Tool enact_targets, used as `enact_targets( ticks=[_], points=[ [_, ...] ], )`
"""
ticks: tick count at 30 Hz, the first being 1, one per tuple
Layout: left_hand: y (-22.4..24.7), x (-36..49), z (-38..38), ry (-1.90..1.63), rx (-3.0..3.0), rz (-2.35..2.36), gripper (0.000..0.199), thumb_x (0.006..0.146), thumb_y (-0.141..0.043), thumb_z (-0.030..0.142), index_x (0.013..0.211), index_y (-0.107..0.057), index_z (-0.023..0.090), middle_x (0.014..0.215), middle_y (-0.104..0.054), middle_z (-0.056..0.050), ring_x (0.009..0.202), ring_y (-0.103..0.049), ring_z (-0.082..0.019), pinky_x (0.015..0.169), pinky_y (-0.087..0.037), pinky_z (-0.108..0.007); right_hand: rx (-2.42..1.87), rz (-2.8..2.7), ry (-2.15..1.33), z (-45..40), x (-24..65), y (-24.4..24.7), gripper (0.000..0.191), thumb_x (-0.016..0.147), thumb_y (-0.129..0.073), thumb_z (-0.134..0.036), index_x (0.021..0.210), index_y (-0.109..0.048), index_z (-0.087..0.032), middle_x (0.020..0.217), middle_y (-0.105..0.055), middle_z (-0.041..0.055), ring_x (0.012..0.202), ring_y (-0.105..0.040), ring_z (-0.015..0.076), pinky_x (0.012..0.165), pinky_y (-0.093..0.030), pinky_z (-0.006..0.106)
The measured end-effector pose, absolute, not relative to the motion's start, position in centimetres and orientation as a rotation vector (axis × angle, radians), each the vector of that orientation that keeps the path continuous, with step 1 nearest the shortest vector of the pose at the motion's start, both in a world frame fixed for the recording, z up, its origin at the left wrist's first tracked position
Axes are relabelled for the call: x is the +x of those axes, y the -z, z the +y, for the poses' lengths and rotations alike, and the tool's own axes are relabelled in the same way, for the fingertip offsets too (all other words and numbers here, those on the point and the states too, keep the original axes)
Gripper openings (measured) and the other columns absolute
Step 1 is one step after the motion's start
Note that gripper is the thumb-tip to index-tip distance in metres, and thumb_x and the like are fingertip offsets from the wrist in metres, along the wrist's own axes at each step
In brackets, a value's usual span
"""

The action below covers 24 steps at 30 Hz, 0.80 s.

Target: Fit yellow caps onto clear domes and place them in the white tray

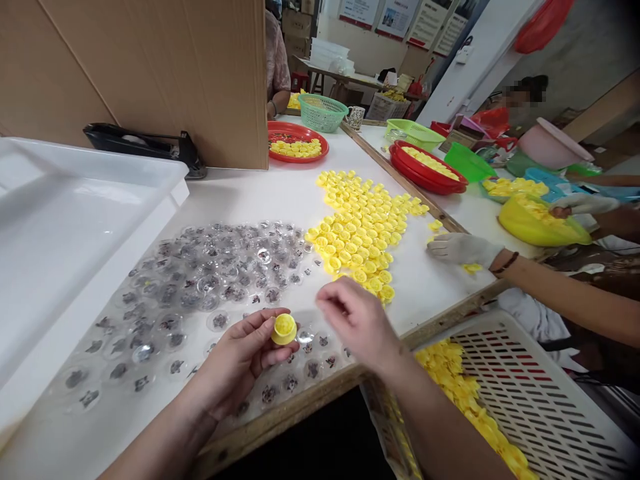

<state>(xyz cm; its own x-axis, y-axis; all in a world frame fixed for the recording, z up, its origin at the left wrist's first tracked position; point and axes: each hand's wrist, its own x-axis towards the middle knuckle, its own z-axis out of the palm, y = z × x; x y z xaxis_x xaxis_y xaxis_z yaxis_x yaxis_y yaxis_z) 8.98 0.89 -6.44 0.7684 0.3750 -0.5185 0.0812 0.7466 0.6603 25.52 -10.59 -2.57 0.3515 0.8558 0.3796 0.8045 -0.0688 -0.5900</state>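
Note:
Between the thumb and fingers of my left hand (250,353) is a small round yellow cup (285,329), its open side facing up. My right hand (355,320) hovers to the right of it, fingers curled together; whatever they may pinch is too small or hidden to make out. Many more yellow cups (357,233) lie spread on the white table (210,200) beyond my right hand. Clear round plastic pieces with dark star-shaped bits (220,267) cover the table to the left and under my hands.
A white tray (95,200) and a black tape dispenser (145,147) stand at the left by a cardboard sheet (190,73). At the right, a person's gloved hand (463,250) rests near loose cups. A slotted crate (530,380) with yellow pieces sits below the table edge.

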Motion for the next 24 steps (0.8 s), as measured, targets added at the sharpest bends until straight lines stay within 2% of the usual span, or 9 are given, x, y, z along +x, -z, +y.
enact_targets(
  ticks=[5, 12, 17, 21, 24],
  points=[
    [6.3, 9.2, 0.9, -0.189, 0.706, 0.725, 0.027, 0.084, -0.061, 0.018, 0.11, -0.06, 0.012, 0.1, -0.068, -0.014, 0.081, -0.07, -0.021, 0.07, -0.058, -0.022, -2.245, -1.42, 0.092, -13.0, 31.6, 4.1, 0.013, 0.083, -0.051, -0.011, 0.077, -0.059, -0.019, 0.078, -0.06, 0.0028, 0.074, -0.058, 0.017, 0.067, -0.042, 0.027],
    [6.4, 8.9, 1.2, -0.231, 0.709, 0.708, 0.027, 0.086, -0.057, 0.016, 0.113, -0.058, 0.01, 0.101, -0.067, -0.015, 0.082, -0.07, -0.021, 0.071, -0.058, -0.021, -2.212, -1.427, 0.121, -14.1, 32.6, 4.9, 0.014, 0.087, -0.049, -0.013, 0.087, -0.062, -0.018, 0.085, -0.063, 0.0047, 0.08, -0.06, 0.0182, 0.072, -0.044, 0.028],
    [6.6, 8.8, 1.6, -0.311, 0.717, 0.686, 0.025, 0.088, -0.055, 0.017, 0.112, -0.058, 0.01, 0.099, -0.067, -0.016, 0.079, -0.07, -0.019, 0.069, -0.058, -0.021, -2.182, -1.589, -0.2, -14.7, 29.0, 4.1, 0.01, 0.085, -0.056, -0.01, 0.084, -0.06, -0.019, 0.082, -0.06, 0.0018, 0.078, -0.058, 0.0171, 0.071, -0.043, 0.028],
    [6.6, 8.7, 1.6, -0.327, 0.718, 0.659, 0.026, 0.087, -0.055, 0.018, 0.112, -0.057, 0.01, 0.097, -0.067, -0.015, 0.075, -0.069, -0.018, 0.065, -0.057, -0.021, -2.251, -1.673, -0.435, -13.8, 26.6, 4.7, 0.018, 0.079, -0.066, -0.011, 0.095, -0.061, -0.018, 0.09, -0.057, 0.0032, 0.082, -0.056, 0.0182, 0.072, -0.043, 0.028],
    [6.4, 8.7, 1.6, -0.324, 0.707, 0.665, 0.025, 0.088, -0.054, 0.018, 0.112, -0.057, 0.01, 0.095, -0.067, -0.015, 0.074, -0.069, -0.017, 0.063, -0.057, -0.02, -2.252, -1.662, -0.511, -12.8, 26.1, 5.4, 0.013, 0.078, -0.067, -0.01, 0.086, -0.062, -0.018, 0.086, -0.055, 0.0015, 0.08, -0.055, 0.0171, 0.071, -0.041, 0.028]
  ],
)
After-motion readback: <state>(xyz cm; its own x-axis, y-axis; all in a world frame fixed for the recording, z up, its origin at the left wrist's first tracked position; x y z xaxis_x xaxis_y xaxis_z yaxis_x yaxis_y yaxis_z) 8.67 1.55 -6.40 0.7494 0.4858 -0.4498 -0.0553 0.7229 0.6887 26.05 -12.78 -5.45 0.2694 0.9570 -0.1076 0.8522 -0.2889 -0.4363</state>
